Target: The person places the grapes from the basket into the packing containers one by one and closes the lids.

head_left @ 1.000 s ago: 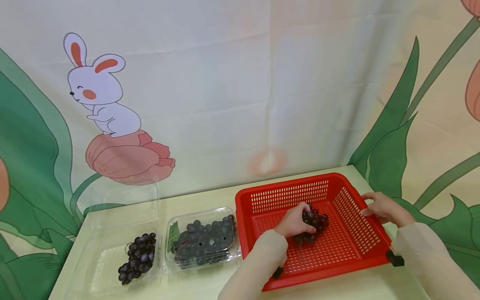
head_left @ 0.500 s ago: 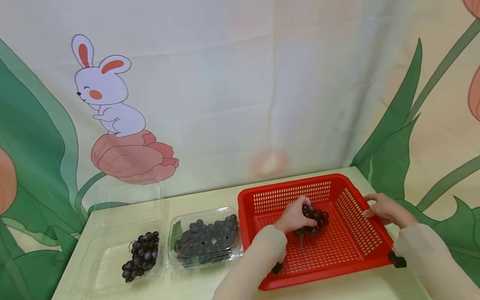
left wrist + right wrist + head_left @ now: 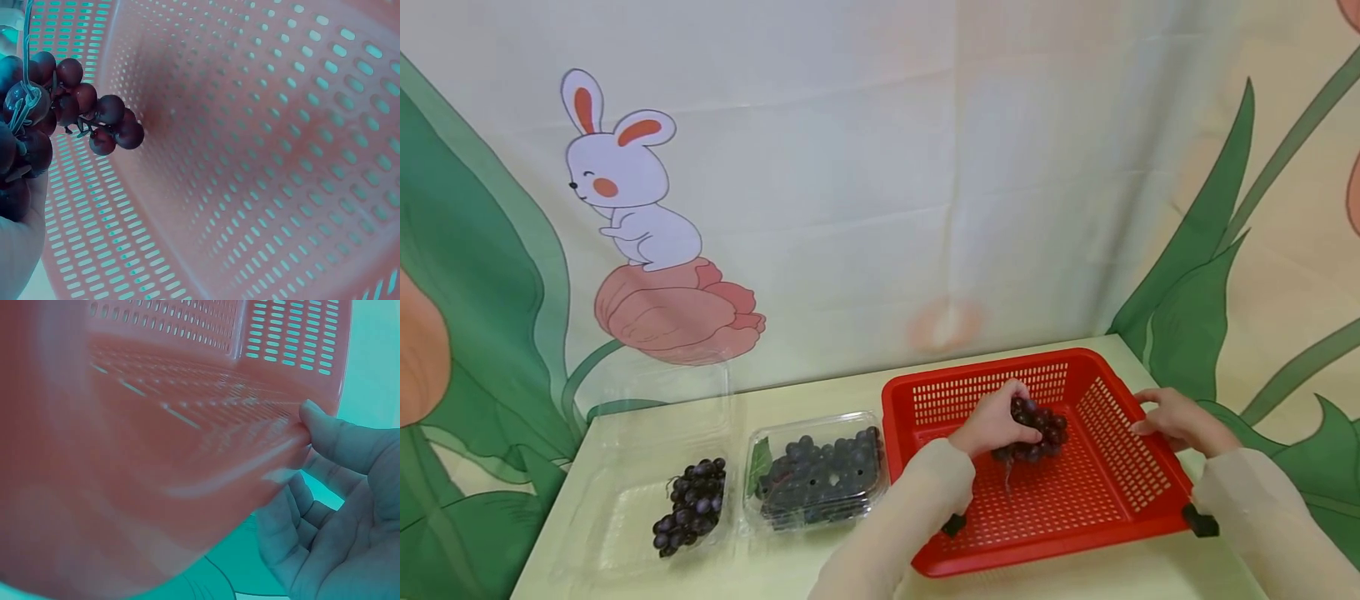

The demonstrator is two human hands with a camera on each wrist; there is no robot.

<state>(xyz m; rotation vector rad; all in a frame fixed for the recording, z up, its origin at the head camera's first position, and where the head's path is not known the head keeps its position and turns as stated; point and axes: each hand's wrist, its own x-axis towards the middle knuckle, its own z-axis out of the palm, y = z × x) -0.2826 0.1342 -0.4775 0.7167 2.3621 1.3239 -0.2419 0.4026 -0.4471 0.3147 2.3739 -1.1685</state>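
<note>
My left hand [image 3: 994, 423] reaches into the red plastic basket [image 3: 1052, 547] and grips a bunch of dark purple grapes [image 3: 1048, 433], thumb on the near side. A thin stem dangles below the bunch. Close up in the left wrist view, the grapes [image 3: 111, 110] hang at the left, over the perforated basket floor. My right hand [image 3: 1182, 422] holds the basket's right rim. In the right wrist view, the thumb of that hand [image 3: 375, 544] presses on the rim from the inner side, with fingers curled beneath the outside.
Left of the basket stands a closed clear clamshell box [image 3: 756, 527] with grapes and a green leaf inside. Further left, an open clear clamshell [image 3: 617, 500] holds another grape bunch [image 3: 694, 505]. A printed curtain [image 3: 842, 208] backs the pale table [image 3: 775, 567].
My left hand has risen slightly with the grapes, and more of the dangling stem shows. The right hand stays on the rim. The whole head view has shifted a little.
</note>
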